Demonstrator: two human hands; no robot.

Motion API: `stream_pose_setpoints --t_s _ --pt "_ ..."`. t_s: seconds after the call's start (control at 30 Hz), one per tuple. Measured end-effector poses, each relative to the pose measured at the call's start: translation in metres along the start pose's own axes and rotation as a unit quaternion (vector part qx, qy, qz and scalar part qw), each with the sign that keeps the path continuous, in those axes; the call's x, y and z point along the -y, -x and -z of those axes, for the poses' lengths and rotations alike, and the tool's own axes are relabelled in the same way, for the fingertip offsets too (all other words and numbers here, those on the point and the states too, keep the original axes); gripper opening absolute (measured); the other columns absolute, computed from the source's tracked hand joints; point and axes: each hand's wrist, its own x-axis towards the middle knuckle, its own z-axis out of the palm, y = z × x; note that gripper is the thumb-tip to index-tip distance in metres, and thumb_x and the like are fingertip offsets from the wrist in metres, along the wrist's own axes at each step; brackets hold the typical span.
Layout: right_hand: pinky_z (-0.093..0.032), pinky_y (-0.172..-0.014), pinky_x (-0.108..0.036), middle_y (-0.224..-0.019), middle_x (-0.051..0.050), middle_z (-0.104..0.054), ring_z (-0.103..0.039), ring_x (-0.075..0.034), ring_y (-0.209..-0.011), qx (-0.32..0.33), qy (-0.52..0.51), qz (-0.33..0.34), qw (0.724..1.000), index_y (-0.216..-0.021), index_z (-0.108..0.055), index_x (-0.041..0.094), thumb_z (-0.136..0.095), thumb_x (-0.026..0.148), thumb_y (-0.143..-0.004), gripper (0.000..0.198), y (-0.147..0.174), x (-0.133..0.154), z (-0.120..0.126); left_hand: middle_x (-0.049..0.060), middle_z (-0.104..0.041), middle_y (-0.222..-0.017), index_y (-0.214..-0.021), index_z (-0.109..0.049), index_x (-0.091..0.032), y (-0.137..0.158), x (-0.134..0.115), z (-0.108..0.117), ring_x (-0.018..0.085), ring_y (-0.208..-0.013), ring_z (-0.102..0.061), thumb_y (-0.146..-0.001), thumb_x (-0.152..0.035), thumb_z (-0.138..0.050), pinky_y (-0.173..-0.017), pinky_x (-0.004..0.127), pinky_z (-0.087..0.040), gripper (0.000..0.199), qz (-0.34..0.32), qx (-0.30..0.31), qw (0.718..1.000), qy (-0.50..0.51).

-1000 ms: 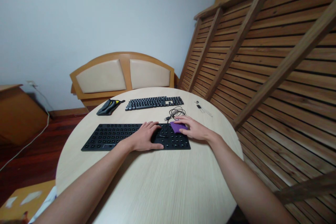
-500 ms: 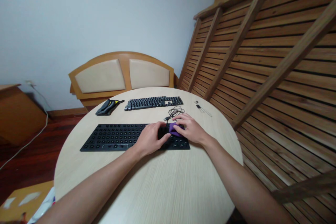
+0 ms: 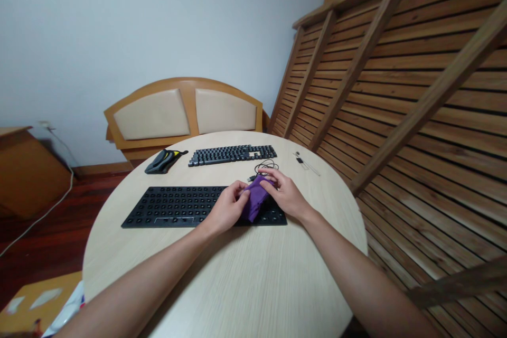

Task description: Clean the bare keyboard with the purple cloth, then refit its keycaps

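And now the purple cloth (image 3: 257, 196) is coming up off the right end of the black keyboard (image 3: 170, 205)! A second ago it was lying flat under the right hand (image 3: 285, 194); now the left hand (image 3: 226, 209) is joining in, and both are pinching it between thumbs and fingers, bunching it above the keys at the centre of the frame. So neither palm is pressing the board; the wiping, it seems, is pausing while the cloth is being rearranged. Containers? A cardboard box (image 3: 26, 317) is sitting at the lower left, its patched top showing, its contents staying hidden.
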Motion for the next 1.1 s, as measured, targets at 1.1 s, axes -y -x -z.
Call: stream_pose_setpoints --t_s 1.1 --pt "-0.053 -0.089 -0.035 -0.100 -0.004 -0.067 -0.065 -0.018 -0.098 0.059 -0.103 -0.017 0.993 -0.103 -0.068 0.021 -0.068 0.018 -0.077 0.027 0.0001 -0.0060 -0.0053 0.001 -0.069 -0.071 -0.085 -0.065 -0.016 -0.0070 0.0002 0.0088 0.013 -0.057 -0.061 -0.074 -0.043 -0.076 -0.056 0.024 -0.050 0.031 0.049 0.022 0.991 0.121"
